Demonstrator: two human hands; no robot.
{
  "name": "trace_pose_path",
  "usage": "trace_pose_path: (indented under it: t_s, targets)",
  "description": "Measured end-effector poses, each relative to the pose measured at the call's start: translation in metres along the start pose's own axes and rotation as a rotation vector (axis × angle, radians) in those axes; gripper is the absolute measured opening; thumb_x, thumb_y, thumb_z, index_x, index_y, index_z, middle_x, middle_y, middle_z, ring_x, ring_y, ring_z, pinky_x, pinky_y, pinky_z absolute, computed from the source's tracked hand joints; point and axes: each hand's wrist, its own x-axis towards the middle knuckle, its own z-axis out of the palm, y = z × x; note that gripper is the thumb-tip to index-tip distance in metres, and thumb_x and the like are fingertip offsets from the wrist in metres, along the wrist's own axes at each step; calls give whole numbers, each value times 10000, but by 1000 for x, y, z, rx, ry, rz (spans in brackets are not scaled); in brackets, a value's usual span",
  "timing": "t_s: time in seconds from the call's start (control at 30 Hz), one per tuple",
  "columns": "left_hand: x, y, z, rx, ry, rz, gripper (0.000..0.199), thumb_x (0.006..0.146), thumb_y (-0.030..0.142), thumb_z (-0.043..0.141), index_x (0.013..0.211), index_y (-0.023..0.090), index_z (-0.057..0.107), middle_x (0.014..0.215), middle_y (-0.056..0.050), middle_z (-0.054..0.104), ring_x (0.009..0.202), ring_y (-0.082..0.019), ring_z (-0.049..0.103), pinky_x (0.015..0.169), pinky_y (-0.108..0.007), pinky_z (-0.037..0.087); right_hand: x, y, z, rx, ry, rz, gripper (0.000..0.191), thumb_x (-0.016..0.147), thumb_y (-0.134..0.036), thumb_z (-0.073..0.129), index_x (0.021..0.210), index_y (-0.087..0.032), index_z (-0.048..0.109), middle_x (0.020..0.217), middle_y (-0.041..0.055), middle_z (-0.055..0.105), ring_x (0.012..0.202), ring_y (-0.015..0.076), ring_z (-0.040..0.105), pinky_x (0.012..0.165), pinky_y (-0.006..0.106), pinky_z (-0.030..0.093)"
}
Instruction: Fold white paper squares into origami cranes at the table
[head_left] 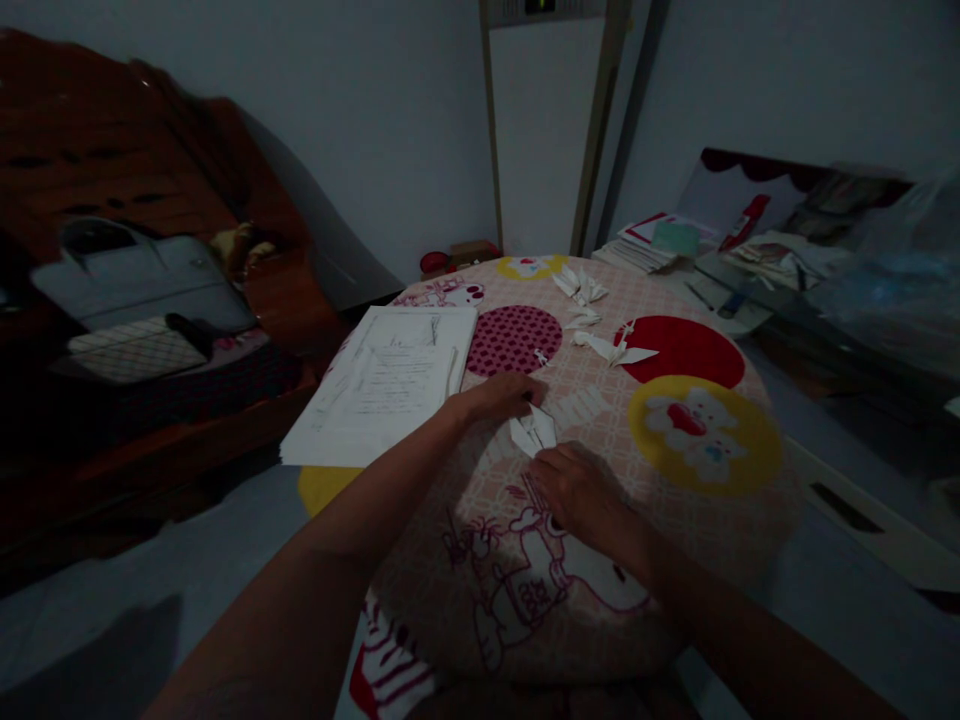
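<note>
A small piece of folded white paper [534, 432] lies between my two hands, over the patterned cloth of the round table [480, 480]. At its far upper end, my left hand [504, 396] is closed on the paper with the fingers curled. My right hand [576, 484] pinches the near lower end, fingers together. Beyond my hands, several folded paper cranes rest on the cloth, one paper crane [613, 349] on the red dot and a cluster of cranes [580, 285] farther back. Parts of the paper are hidden under my fingers.
A stack of printed sheets [390, 385] covers the table's left side. A wooden bench [281, 290] with a grey handbag [161, 278] stands at left. On the right, a glass-topped side table holds papers [645, 245] and a plastic bag [892, 285]. A tall white cabinet [547, 130] is behind.
</note>
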Motion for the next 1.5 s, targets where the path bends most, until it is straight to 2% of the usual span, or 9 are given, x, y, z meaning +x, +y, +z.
trace_pose_path:
  t_s: [0.23,0.37,0.57,0.77,0.9,1.03,1.3,1.4,1.5]
  targets:
    - [-4,9,0,-101,16,-33,112,744,158,608,843,185,655,748,3,638,681,-134,534,608,-249,340,6,13,11,13,110,-21,189,881,-47,539,829,-158,683,802,72,653,822,199,569,760,312,465]
    - [0,9,2,-125,30,-118,149,689,181,704,835,185,676,758,3,659,698,-142,549,612,-254,348,1,24,22,170,227,-11,233,874,-49,514,819,-161,710,819,80,674,825,197,594,745,311,492]
    - [7,3,10,-76,63,-68,72,702,141,662,754,184,638,693,19,617,662,-126,530,600,-255,336,-3,31,23,486,383,108,231,844,-77,536,879,-194,732,901,63,710,848,193,662,748,320,537]
    - [1,20,13,114,187,-92,194,668,94,657,836,175,604,904,-49,622,830,-182,540,701,-288,362,-8,22,22,408,380,123,316,833,-52,509,1049,-176,704,955,94,691,895,215,647,793,344,536]
    - [-10,29,22,193,284,-118,210,732,100,594,928,170,565,947,-62,606,829,-183,532,696,-291,367,-7,20,24,460,367,219,333,775,-19,533,1014,-180,699,884,68,675,770,188,630,705,301,521]
    - [-21,26,34,76,366,-138,128,776,99,554,882,172,556,879,-43,601,778,-160,527,707,-281,394,-8,17,22,467,359,279,266,781,-28,559,957,-170,699,846,58,658,738,181,604,676,287,485]
    - [-55,25,39,-291,455,-74,173,850,259,621,993,162,625,935,-48,631,775,-139,583,711,-262,463,-17,3,15,162,142,133,243,888,-32,470,821,-154,669,836,84,656,847,208,569,756,298,437]
    - [-61,27,44,-286,446,-32,276,834,340,667,1045,166,629,1017,-73,641,789,-152,590,722,-280,476,-11,4,11,210,157,185,225,889,-64,486,881,-158,689,855,81,678,816,195,588,743,288,436]
    - [-62,29,51,-212,460,-14,320,813,317,689,1091,176,616,1107,-98,644,954,-212,609,851,-340,485,1,10,3,300,158,284,200,845,-85,553,932,-167,713,842,64,706,768,180,615,715,275,432]
